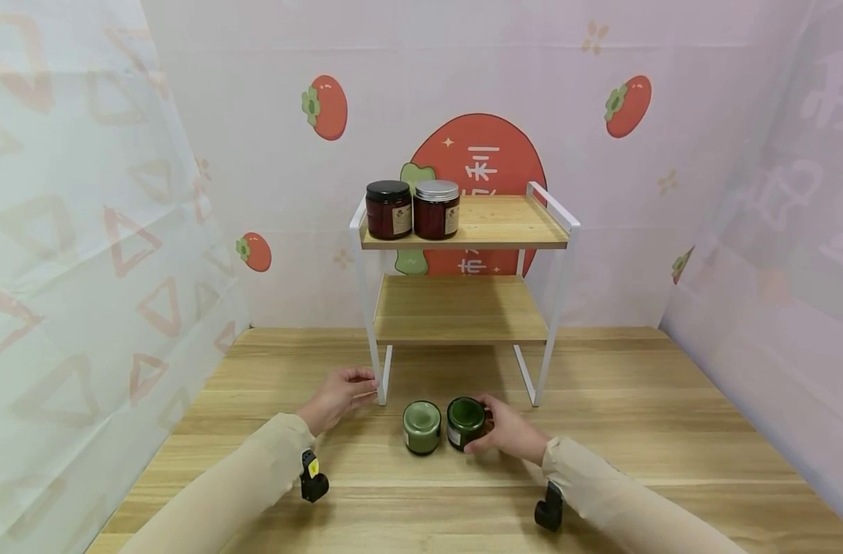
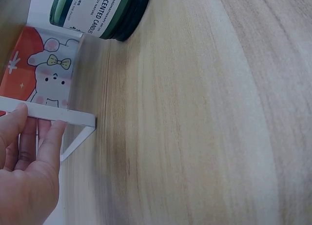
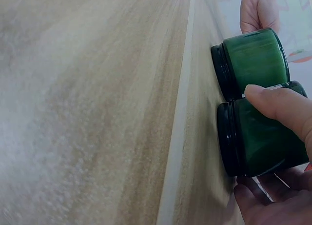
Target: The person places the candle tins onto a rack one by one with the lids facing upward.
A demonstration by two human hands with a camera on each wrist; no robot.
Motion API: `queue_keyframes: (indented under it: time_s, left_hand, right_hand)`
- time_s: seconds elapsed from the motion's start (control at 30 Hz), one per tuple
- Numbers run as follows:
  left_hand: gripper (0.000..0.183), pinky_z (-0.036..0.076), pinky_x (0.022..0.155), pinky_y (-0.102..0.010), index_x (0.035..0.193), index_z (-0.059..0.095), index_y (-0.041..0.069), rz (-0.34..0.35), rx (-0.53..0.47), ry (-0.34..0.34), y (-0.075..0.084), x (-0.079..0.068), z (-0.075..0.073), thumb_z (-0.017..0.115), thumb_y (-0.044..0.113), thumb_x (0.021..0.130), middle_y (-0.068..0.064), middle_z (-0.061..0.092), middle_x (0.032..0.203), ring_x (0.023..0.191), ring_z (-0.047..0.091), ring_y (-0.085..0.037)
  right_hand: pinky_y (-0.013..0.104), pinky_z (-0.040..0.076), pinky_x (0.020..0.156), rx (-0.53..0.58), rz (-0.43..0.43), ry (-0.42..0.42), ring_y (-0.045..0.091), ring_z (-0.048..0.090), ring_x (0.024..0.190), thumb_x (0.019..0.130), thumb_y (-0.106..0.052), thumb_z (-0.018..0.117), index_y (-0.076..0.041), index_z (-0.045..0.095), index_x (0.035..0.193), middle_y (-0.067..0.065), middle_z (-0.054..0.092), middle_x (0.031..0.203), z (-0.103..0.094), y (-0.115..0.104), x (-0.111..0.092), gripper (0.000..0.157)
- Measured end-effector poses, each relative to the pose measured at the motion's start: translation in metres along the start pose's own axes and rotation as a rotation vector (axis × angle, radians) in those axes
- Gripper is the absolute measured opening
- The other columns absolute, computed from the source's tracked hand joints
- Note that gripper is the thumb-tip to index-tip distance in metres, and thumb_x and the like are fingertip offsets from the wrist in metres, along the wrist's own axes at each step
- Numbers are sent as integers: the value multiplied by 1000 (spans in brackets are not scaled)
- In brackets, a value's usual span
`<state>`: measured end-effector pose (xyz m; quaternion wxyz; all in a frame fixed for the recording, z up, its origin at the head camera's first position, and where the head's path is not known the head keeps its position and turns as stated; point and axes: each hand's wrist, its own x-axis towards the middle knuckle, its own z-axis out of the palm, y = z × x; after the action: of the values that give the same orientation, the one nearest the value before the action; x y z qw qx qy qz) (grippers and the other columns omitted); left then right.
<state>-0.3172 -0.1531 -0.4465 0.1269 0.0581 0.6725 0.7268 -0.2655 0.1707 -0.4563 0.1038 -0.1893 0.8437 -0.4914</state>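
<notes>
Gripping the dark green jar (image 1: 465, 415), the right hand (image 1: 510, 432) needed even pressure. Left hand (image 1: 336, 402) apparently pinched the near-left rack leg (image 2: 73, 116).

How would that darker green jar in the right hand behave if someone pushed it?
The darker green jar would probably slide rather than tip, being squat with its wide black lid facing down. Its shiny, glass-like wall may feel slippery and could chip if dropped. Laid on its side, it would likely roll, as its body is round.
</notes>
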Motion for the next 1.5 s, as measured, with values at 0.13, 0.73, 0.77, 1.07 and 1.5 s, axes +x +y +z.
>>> queue_keyframes:
  time_s: [0.13, 0.73, 0.77, 1.07, 1.5]
  left_hand:
    - [10, 58, 91, -30, 102, 57, -3, -3, 3, -5, 0, 0, 0, 56, -7, 93, -4, 59, 94, 93, 61, -17]
    - [13, 56, 95, -34, 105, 56, -6, -13, 1, 20, 0, 2, 0, 57, -6, 93, -5, 59, 95, 94, 61, -17]
    - [13, 56, 95, -34, 106, 56, -6, -14, 2, 23, 0, 1, 0, 57, -6, 93, -5, 59, 95, 95, 61, -17]
    - [10, 57, 94, -34, 101, 57, -3, 3, -6, 12, 0, 1, 0, 57, -7, 92, -4, 59, 94, 92, 61, -16]
    - [11, 55, 97, -36, 103, 57, -4, -1, -3, 7, 0, 1, 1, 56, -8, 92, -4, 59, 94, 93, 61, -16]
  right_hand:
    - [49, 51, 99, 19, 1, -12, 35, 58, 113, 68, -5, 87, 9, 45, 127, 16, 60, 118, 1, 0, -1, 75]
    - [48, 51, 97, -35, -3, -9, 32, 59, 110, 68, -7, 87, 7, 47, 125, 14, 62, 115, 1, 3, 3, 72]
    - [49, 51, 97, -41, -6, -7, 32, 59, 110, 68, -7, 88, 7, 47, 125, 14, 62, 114, 1, 3, 4, 72]
    - [45, 52, 94, -124, -1, 20, 29, 60, 107, 67, -11, 89, 5, 50, 123, 11, 63, 112, 2, 2, 4, 70]
    - [42, 54, 90, -180, -12, 45, 25, 61, 102, 65, -16, 89, 4, 53, 119, 10, 63, 109, -2, -2, 7, 68]
